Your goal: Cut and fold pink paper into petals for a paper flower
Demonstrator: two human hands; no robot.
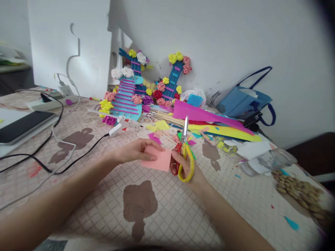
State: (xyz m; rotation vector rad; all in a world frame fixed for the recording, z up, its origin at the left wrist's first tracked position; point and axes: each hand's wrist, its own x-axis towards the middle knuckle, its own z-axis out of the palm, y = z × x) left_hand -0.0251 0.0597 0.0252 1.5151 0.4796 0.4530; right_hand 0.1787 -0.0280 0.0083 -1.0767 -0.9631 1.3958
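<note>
Between the thumb and fingers of my left hand is a square piece of pink paper, held over the table. My right hand has its fingers in the red and yellow handles of a pair of scissors. The blades point up and away and look closed. My right fingertips are at the paper's right edge; whether they pinch it I cannot tell. Beyond my hands lie yellow paper scraps and a white glue gun.
Paper-flower decorations lean at the back. Magenta paper and yellow paper lie behind my right hand. To the right are a glass jar, nuts and a blue bag. Cables and a black device occupy the left.
</note>
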